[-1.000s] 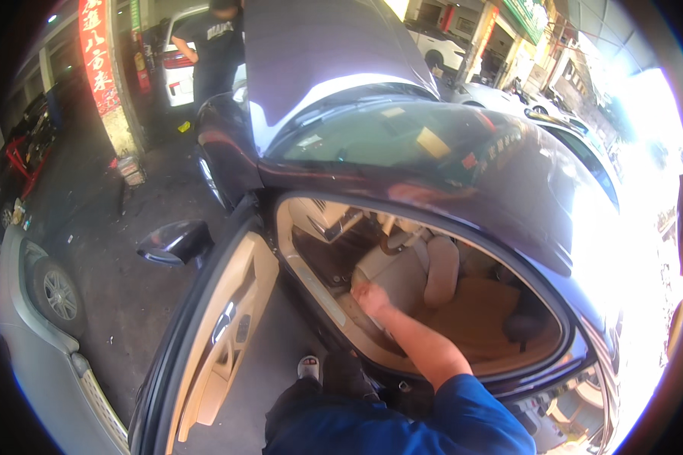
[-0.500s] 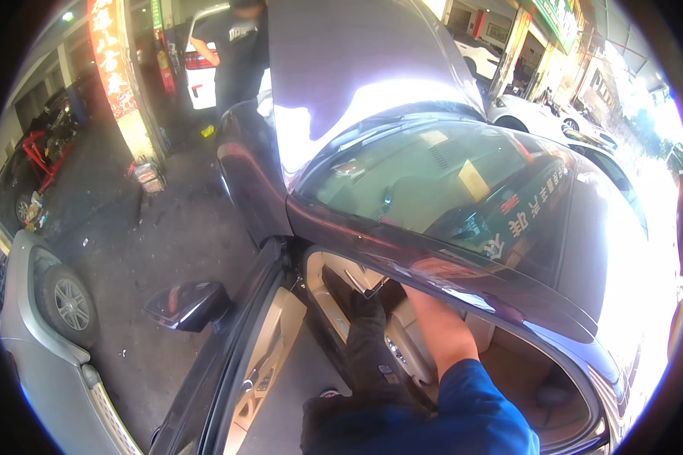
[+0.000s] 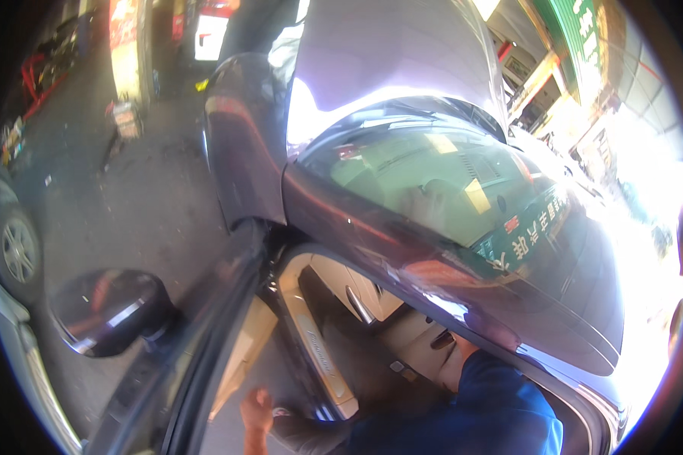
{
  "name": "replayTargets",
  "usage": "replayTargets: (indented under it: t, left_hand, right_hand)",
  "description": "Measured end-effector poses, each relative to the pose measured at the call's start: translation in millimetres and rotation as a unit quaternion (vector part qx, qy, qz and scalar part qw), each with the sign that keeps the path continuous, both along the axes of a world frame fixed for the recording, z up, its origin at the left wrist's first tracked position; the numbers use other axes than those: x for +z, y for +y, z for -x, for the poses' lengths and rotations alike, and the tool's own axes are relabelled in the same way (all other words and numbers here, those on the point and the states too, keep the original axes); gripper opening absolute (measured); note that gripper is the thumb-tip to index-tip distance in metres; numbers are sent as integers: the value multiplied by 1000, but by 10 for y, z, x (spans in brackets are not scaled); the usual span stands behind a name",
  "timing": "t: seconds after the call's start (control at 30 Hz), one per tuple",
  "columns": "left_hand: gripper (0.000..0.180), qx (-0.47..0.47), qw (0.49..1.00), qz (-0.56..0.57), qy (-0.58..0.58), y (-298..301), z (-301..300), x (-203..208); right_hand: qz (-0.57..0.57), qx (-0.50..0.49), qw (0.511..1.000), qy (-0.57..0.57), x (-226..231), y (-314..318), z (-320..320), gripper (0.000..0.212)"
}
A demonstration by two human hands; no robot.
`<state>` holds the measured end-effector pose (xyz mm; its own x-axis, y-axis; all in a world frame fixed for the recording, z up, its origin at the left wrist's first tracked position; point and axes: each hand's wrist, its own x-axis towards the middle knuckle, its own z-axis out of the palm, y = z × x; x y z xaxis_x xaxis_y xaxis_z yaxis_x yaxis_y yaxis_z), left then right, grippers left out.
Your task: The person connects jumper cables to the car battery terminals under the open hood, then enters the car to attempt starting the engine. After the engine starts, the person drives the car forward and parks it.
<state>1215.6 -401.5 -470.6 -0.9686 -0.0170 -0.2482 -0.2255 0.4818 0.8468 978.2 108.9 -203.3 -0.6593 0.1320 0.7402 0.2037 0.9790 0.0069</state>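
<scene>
Left hand [image 3: 256, 410] low at bottom centre beside the open car door [image 3: 205, 356], fingers loosely curled, finger state otherwise unclear; right hand hidden.

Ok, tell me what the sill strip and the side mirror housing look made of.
Sill strip: looks like brushed or polished metal, pale and reflective along the door opening. Side mirror housing: glossy painted plastic, probably; its dark shell carries soft reflections. The left hand hovers near the sill.

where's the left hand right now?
Head view, bottom centre-left: the left hand hangs beside the inner edge of the open car door, just left of the door sill.
</scene>
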Motion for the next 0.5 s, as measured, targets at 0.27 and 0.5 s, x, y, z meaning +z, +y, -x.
replayTargets:
  t: [0.27, 0.5]
  left_hand:
    - [28, -52, 941, -194, 274, 2024, 686, 913]
    - [42, -36, 876, -336, 344, 3230, 113, 1246]
  right_hand:
    - [-23, 142, 980, -140, 121, 70, -467, 68]
    - [22, 296, 829, -474, 660, -139, -1692, 62]
